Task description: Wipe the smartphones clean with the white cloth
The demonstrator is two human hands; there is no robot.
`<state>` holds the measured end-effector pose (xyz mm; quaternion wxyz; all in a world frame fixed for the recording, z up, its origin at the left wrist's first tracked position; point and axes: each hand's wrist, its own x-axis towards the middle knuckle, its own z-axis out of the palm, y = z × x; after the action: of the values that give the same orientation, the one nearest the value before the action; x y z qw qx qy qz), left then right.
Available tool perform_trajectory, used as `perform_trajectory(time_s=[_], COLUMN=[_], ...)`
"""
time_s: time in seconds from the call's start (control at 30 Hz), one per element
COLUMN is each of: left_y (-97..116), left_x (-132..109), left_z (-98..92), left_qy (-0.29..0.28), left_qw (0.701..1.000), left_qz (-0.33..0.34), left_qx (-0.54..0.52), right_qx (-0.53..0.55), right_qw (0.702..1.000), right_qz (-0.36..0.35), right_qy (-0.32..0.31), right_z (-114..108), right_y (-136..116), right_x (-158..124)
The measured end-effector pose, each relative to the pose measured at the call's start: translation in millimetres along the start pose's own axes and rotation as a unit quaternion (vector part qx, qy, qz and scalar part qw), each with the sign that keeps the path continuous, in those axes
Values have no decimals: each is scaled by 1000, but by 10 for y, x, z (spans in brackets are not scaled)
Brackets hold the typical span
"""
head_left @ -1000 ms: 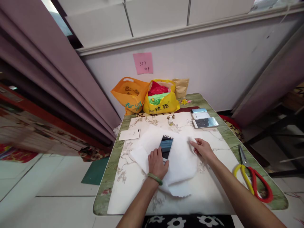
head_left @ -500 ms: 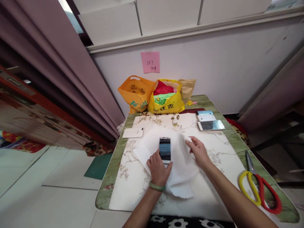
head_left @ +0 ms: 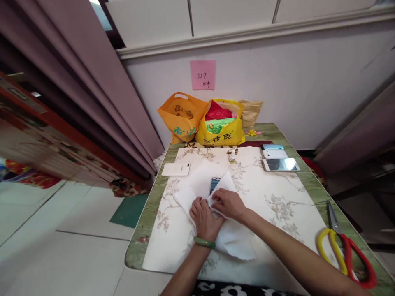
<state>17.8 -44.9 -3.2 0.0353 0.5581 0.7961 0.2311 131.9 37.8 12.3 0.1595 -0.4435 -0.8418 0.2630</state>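
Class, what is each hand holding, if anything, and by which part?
The right hand holds the white cloth by its scalloped edge. Whether the left hand, beside the half-covered phone, grips anything cannot be told.

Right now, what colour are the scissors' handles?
One yellow handle, one red handle; best in head view.

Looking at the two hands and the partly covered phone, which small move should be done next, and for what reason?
Probably the right hand should lay the flap of the white sheet further across the phone: its fingers are at the flap's edge, part of the screen still shows, and the left hand is close by to steady things.
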Motion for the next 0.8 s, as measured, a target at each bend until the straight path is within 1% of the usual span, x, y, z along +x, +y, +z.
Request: perform_trajectory(time_s=[0.1, 0.17, 0.33, 0.4, 0.47, 0.53, 0.63, 0.67, 0.73, 0.8], left_y=[11, 14, 16, 14, 11, 4, -11, -15, -20, -19], left_x=[18, 24, 23, 19, 15, 13, 15, 17, 19, 22], left_z=[8, 6, 2, 0, -4, -8, -4, 1, 13, 24], left_qy=[-3, -4, -8, -11, -12, -13, -16, -18, -19, -19], left_qw=[1000, 1000, 1000, 1000, 1000, 1000, 1000, 1000, 1000, 1000], left_qz=[-1, -4, -4, -3, -3, -3, -1, 3, 7, 5], left_qx=[-1, 0, 8, 8, 5, 3, 0, -1, -4, -4], right_qx=[-47, -84, -178, -188, -201, -219, -222, -206, -157, -109], right_qw=[998, 994, 974, 968, 963, 959, 961, 965, 974, 980], right_qz=[17, 33, 109, 132, 140, 110, 3, -33, -96, -143], right_qy=[41, 68, 93, 102, 116, 140, 164, 159, 130, 89], right_z=[105, 130, 87, 68, 58, 49, 7, -14, -54, -66], right_y=[-63, -46, 153, 245, 321, 371, 380, 362, 298, 214], right_x=[76, 184, 507, 549, 501, 376, 110, 24, -108, -149])
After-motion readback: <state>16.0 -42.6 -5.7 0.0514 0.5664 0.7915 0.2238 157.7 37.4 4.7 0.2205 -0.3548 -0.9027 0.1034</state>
